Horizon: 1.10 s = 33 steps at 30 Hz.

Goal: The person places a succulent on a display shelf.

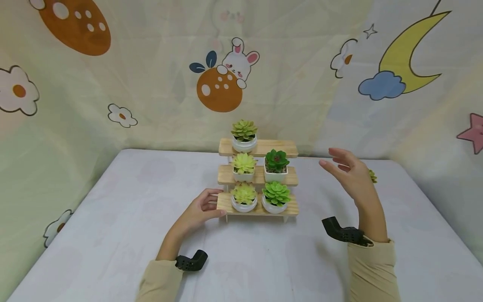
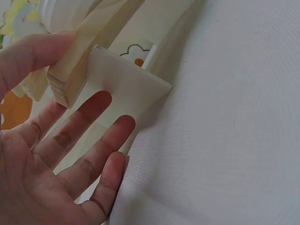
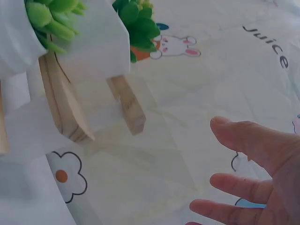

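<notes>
A three-tier wooden plant stand (image 1: 260,168) stands on the white table with several small potted succulents on its steps. My left hand (image 1: 200,208) holds the left end of the lowest board, thumb at the front edge. In the left wrist view, that thumb (image 2: 35,54) touches the board (image 2: 75,65), while the other fingers extend near the white support (image 2: 124,72). To the right of the stand, my right hand (image 1: 351,174) is raised with fingers apart, holding nothing. The top board carries one yellow-green succulent (image 1: 244,131) at its left; its right half is bare.
Partly hidden behind the right hand is another succulent (image 1: 372,176). A dark green succulent (image 1: 276,161) in a square pot sits on the middle step's right. A printed cloth (image 1: 166,84) hangs behind the table (image 1: 151,193).
</notes>
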Tool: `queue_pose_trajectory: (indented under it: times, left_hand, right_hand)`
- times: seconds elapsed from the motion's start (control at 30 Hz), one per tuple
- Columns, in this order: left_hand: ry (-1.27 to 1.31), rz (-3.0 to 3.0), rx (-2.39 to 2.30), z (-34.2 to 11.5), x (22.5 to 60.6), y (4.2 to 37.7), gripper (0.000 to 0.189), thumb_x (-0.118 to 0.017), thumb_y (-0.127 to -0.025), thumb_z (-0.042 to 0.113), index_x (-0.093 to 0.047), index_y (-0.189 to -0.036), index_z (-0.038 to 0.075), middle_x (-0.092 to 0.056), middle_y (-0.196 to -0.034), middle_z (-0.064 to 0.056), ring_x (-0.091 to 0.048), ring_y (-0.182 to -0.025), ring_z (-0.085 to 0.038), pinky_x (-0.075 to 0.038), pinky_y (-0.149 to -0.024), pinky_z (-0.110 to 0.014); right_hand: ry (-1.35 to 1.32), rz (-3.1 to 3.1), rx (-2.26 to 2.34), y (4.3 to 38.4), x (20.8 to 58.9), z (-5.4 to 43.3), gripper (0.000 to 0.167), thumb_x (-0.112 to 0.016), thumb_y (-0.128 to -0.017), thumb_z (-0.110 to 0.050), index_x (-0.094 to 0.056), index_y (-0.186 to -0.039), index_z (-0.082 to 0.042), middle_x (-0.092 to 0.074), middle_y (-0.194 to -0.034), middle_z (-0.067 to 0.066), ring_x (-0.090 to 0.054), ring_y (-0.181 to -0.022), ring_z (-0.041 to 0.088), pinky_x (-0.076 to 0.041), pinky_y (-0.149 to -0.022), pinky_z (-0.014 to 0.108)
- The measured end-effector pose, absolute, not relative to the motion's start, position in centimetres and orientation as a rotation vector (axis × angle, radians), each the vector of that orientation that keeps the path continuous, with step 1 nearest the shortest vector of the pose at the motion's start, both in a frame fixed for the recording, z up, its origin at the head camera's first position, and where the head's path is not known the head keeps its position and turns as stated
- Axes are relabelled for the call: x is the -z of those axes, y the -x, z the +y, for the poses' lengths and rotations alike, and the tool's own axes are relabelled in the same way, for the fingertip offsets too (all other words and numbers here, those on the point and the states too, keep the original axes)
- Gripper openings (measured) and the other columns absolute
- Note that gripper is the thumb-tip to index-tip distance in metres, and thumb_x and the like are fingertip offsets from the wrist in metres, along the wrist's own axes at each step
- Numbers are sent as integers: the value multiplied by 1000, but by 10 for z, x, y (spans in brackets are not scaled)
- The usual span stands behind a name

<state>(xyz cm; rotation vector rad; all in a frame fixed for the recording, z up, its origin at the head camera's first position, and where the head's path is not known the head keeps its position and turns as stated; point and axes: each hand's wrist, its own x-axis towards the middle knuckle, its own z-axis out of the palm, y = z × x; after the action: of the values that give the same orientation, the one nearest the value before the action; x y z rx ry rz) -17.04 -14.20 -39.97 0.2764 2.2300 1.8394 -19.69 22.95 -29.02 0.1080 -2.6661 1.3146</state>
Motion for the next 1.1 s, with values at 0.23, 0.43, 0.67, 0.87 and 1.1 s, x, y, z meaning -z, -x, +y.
queue_pose_trajectory:
  times: [0.23, 0.43, 0.67, 0.87, 1.1]
  left_hand:
    - [-256, 2238, -1826, -142, 400, 170, 59, -71, -80, 13, -43, -132, 11, -55, -121, -16, -59, -101, -22, -48, -83, -30]
    - [-274, 2240, -1825, -144, 401, 170, 59, -71, -80, 12, -42, -132, 9, -54, -122, -17, -59, -103, -23, -49, -84, -29]
    - [-282, 2228, -1830, -143, 400, 170, 59, -71, -80, 12, -42, -132, 10, -54, -123, -17, -58, -104, -23, -48, -85, -29]
    - [-274, 2226, -1825, -143, 400, 170, 59, -71, -81, 13, -41, -133, 10, -54, -123, -17, -58, -105, -23, -48, -85, -30]
    - [-266, 2217, -1824, -143, 399, 170, 60, -71, -81, 14, -41, -133, 10, -53, -124, -17, -58, -105, -23, -48, -85, -30]
  right_hand:
    - [26, -2692, -1353, 200, 300, 255, 74, -57, -87, -50, -31, -145, -14, -28, -150, 18, -27, -134, 42, -27, -102, 60]
    - [129, -2631, -1398, 203, 311, 280, 72, -58, -87, -47, -30, -146, -16, -19, -153, 19, -22, -137, 44, -25, -103, 62]
    - [320, -2560, -1363, 206, 328, 306, 77, -58, -87, -47, -25, -147, -12, -16, -155, 13, -16, -141, 35, -20, -109, 56]
    - [530, -2498, -1446, 216, 350, 324, 86, -61, -84, -48, -15, -150, -17, -12, -156, 8, -13, -142, 31, -21, -111, 50]
    - [644, -2442, -1668, 229, 378, 340, 101, -67, -82, -39, 5, -150, -17, 1, -156, 14, -6, -143, 32, -17, -114, 45]
